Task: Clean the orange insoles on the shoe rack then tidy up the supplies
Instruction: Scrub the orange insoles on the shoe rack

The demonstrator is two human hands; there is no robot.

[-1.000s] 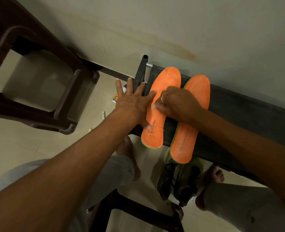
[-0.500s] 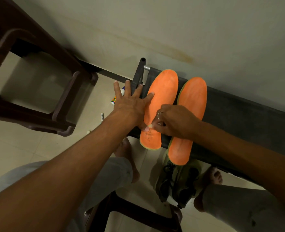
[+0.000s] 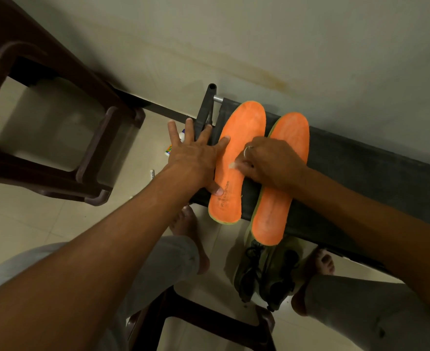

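Observation:
Two orange insoles lie side by side across the dark fabric shoe rack, heels hanging over its front edge. My left hand lies flat with its fingers spread, the thumb and forefinger pressing on the left insole and the other fingers on the rack's end. My right hand is closed on a small white pad, which touches the middle of the left insole. The right wrist crosses over the right insole and hides its middle.
A dark brown plastic stool stands to the left, and another stool's frame is at the bottom. Olive shoes sit on the floor under the rack between my bare feet. A small bottle and a white tube lie on the floor.
My right hand slid down the left insole toward the heel, then back up to its middle. My left hand stayed flat in the same place.

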